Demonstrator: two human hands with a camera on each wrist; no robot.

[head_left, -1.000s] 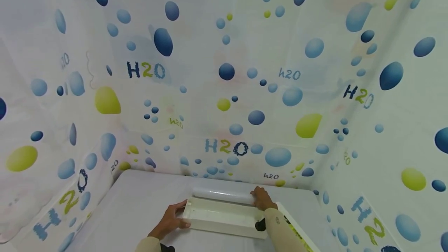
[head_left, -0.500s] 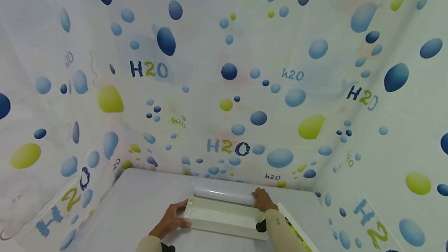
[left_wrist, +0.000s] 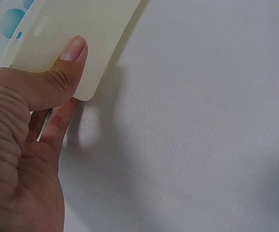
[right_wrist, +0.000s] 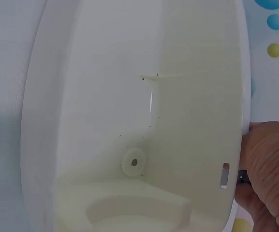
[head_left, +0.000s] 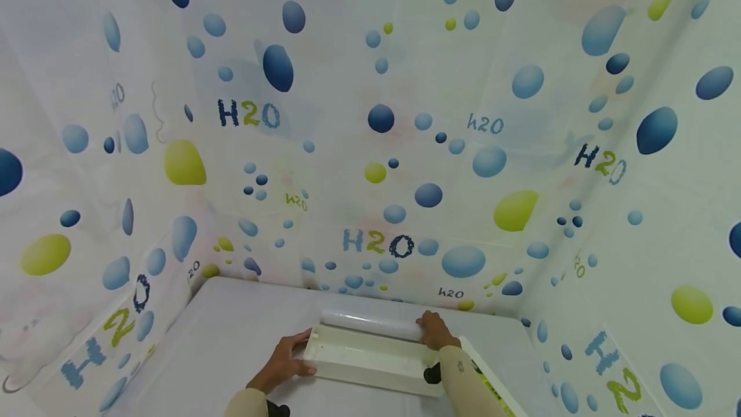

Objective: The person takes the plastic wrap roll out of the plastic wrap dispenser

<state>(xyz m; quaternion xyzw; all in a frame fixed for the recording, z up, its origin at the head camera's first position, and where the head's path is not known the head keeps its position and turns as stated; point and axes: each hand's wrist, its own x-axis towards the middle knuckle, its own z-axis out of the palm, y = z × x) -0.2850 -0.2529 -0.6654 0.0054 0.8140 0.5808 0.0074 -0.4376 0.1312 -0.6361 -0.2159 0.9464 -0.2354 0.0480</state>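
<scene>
A long cream plastic box (head_left: 370, 373) with its hollow side up lies at the front of the table in the head view. My left hand (head_left: 285, 359) grips its left end; in the left wrist view the thumb (left_wrist: 74, 50) presses the box's outside, fingers behind. Beyond the back wall lies a roll of clear plastic film (head_left: 370, 324). My right hand (head_left: 435, 331) reaches past the box's right rear corner, fingers curled at the roll's right end. In the right wrist view the back wall (right_wrist: 202, 106) hides most of those fingers.
A long pale piece with a yellow-green printed strip (head_left: 493, 386) lies slanted at the right, partly under the right sleeve (head_left: 463, 378). White sheeting with blue and green drops (head_left: 428, 195) walls the table (head_left: 243, 314) at the back and sides.
The head view shifts slightly. Both hands, the box and the roll keep their places.
</scene>
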